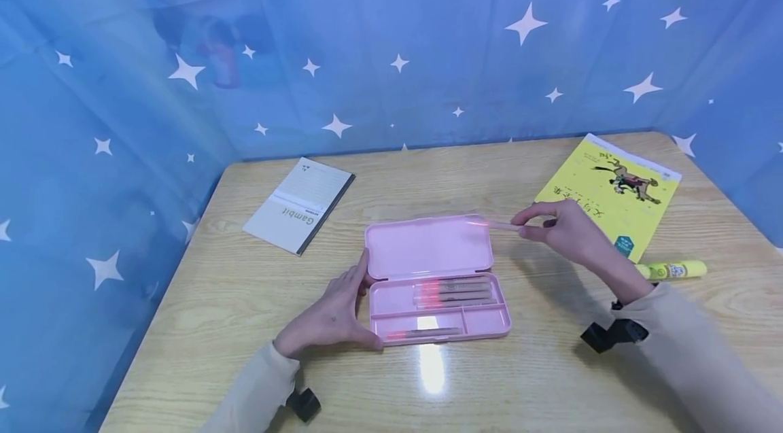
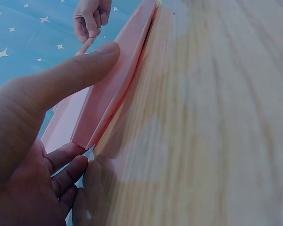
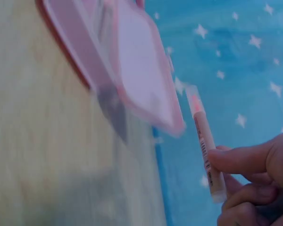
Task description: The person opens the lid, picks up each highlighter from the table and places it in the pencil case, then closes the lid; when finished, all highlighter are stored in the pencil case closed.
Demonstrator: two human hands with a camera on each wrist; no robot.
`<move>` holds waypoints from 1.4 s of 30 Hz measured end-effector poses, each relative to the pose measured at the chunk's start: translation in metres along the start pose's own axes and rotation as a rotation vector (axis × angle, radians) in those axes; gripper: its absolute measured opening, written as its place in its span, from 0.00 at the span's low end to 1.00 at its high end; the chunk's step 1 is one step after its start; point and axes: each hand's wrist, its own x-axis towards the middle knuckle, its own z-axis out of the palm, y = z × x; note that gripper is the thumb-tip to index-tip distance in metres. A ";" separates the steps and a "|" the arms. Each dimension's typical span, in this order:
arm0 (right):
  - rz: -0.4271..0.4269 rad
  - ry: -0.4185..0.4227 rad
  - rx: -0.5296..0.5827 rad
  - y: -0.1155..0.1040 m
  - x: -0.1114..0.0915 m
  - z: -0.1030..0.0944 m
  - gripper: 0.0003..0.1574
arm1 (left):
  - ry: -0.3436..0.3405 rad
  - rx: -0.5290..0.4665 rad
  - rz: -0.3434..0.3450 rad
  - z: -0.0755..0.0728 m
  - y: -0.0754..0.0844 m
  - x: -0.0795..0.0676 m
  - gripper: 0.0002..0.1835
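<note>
A pink pencil case (image 1: 428, 249) lies on the table with its lid folded back. My left hand (image 1: 333, 314) holds the case's left end, thumb at the front corner and fingers along the side. In the left wrist view the thumb lies over the pink front wall. To the right, my right hand (image 1: 565, 232) pinches a slim marker pen (image 3: 205, 146) with a clear cap and pinkish tip. That pen's tip overlaps the lid's right edge in the head view. Several similar pens (image 1: 465, 288) lie in the rear compartment, and a pen (image 1: 428, 333) lies in the front left one.
A white notepad (image 1: 287, 215) marked Gambit lies at the back left. At the right are a yellow book (image 1: 569, 181) and a yellow tube (image 1: 675, 270) beneath the right forearm's reach. A blue curtain (image 1: 367, 79) with white stars hangs behind the wooden table (image 1: 208, 310).
</note>
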 end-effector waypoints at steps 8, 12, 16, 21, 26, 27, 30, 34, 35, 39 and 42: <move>-0.158 -0.096 0.056 -0.033 -0.013 0.043 0.09 | 0.007 0.007 0.013 -0.001 -0.001 -0.001 0.80; -0.171 -0.154 0.101 -0.047 -0.023 0.058 0.09 | 0.006 -0.004 0.010 -0.002 -0.001 0.000 0.80; -0.187 -0.221 0.160 -0.055 -0.030 0.073 0.11 | 0.005 -0.002 0.018 -0.002 0.000 0.000 0.80; -0.256 -0.275 0.199 -0.060 -0.031 0.093 0.12 | -0.002 0.007 0.027 -0.003 0.001 -0.002 0.80; -0.263 -0.290 0.182 -0.061 -0.031 0.107 0.09 | 0.000 0.025 0.038 -0.003 0.001 -0.002 0.80; -0.264 -0.287 0.170 -0.061 -0.031 0.109 0.08 | -0.001 0.023 0.036 -0.003 0.001 -0.002 0.80; -0.278 -0.280 0.121 -0.061 -0.032 0.114 0.09 | -0.005 0.014 0.021 -0.004 0.002 -0.002 0.80; -0.312 -0.270 0.070 -0.062 -0.033 0.118 0.11 | -0.007 -0.006 0.007 -0.006 0.003 -0.002 0.80; -0.317 -0.273 0.063 -0.062 -0.034 0.119 0.11 | -0.008 -0.009 0.006 -0.006 0.003 -0.002 0.80; -0.327 -0.290 0.075 -0.064 -0.035 0.121 0.11 | -0.006 -0.008 0.015 -0.005 0.002 -0.002 0.80; -0.335 -0.302 0.092 -0.063 -0.036 0.123 0.11 | -0.006 0.003 0.025 -0.004 0.001 -0.001 0.80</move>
